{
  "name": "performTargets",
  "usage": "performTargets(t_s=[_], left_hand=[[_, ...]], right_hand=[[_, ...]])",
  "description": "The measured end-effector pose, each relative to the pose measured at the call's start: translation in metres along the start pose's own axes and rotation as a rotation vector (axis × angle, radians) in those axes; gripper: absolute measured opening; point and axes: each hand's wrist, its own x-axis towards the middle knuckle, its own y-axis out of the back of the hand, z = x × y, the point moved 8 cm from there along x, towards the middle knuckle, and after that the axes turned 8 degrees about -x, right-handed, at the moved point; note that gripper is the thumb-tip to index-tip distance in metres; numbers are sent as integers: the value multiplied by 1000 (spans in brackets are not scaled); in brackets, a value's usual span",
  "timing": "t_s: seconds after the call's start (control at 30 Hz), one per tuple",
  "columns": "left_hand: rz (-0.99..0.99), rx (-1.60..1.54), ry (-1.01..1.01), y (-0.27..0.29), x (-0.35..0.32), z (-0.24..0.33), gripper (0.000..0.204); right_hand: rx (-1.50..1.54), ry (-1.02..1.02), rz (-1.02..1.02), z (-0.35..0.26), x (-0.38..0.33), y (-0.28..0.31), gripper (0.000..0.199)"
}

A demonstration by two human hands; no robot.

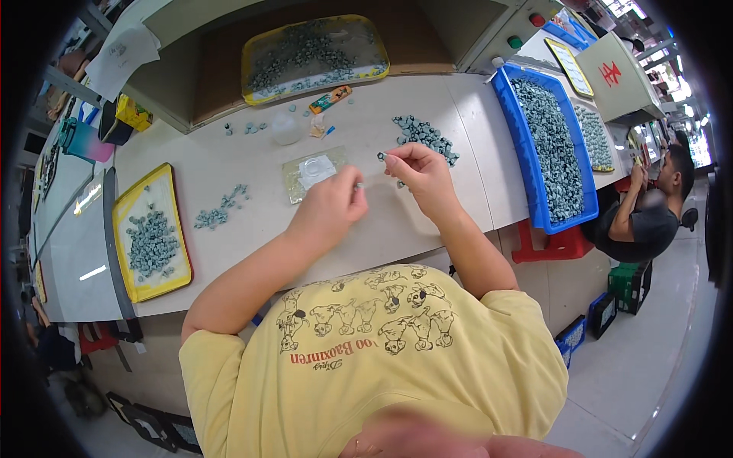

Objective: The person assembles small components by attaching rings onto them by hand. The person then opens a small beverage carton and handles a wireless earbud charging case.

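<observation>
My right hand [422, 179] pinches a small dark-and-teal rounded piece [382, 156] between thumb and fingertips, above the table. Close by on its left, my left hand [330, 204] is closed, thumb against fingers, with a tiny greenish bit at the tips that is too small to name. A loose pile of similar teal pieces [425, 134] lies just beyond my right hand; a few are partly hidden under it. Past my left hand lies a flat yellowish-green square pad [292, 183] with a white sheet [314, 171] on it. A smaller scatter of pieces [221, 208] lies farther left.
A yellow-rimmed tray [122, 244] of pieces stands at the left, another [247, 65] at the back under a shelf. At right is a full blue bin [516, 149]. A translucent round object [285, 130] and orange packet [330, 99] lie behind the pad. A co-worker [641, 210] sits far right.
</observation>
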Motion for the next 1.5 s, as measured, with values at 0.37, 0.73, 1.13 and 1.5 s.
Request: performTargets(t_s=[0.37,0.73,1.13,1.5], left_hand=[[-94,-1161,552,66,-49,-82,14],[56,-1480,441,107,-59,-136,18],[114,-1367,551,74,-34,-121,21],[160,-1396,616,28,-25,-103,27]], right_hand=[[-156,34,-96,-11,15,-93,9],[-482,384,-93,-33,40,-166,8],[-494,630,-46,-58,37,-139,14],[-496,701,-15,-47,22,-96,16]])
